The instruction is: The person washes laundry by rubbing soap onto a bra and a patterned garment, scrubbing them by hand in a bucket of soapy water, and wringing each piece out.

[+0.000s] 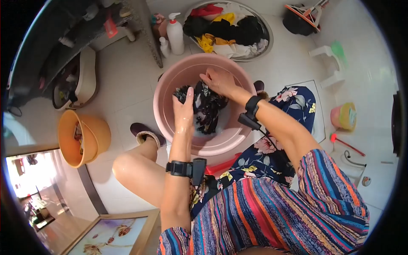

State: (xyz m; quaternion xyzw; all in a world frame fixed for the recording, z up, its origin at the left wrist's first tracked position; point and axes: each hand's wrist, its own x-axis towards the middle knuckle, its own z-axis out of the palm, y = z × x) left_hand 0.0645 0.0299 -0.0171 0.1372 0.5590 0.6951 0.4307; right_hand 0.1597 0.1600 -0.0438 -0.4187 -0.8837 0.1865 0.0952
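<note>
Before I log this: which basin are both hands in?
The pink basin, with dark cloth inside; the silvery basin beyond it holds a clothes pile of mixed colours.

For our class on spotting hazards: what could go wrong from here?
Water on the wet left hand could run down the forearm to the strapped-on device.

Lifting the dripping cloth clear of the basin might wet the tiles, perhaps leaving them slippery under the left shoe.
</note>
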